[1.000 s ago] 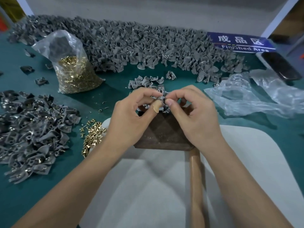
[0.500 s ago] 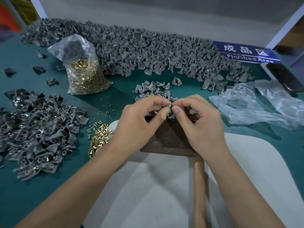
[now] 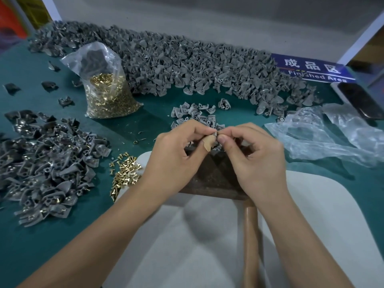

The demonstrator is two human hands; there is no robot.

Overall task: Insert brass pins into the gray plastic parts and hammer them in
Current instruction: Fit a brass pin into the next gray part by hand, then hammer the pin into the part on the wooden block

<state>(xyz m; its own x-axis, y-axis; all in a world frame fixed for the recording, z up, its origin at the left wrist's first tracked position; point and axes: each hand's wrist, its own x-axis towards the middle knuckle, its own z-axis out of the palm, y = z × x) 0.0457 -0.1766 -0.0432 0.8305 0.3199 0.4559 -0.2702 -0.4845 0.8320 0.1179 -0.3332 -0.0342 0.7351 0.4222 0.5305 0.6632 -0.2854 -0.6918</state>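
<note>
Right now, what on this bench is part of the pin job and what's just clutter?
Job: gray part pinched by left hand and right hand; loose pins; pin bag; mallet; part piles.
Clutter: phone; empty bags; sign.

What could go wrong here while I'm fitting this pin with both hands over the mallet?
The gray part is pinched only at the fingertips of the left hand and right hand, so it or a pin might slip into the gray parts below. A forearm could also scatter the loose brass pins nearby.
</note>
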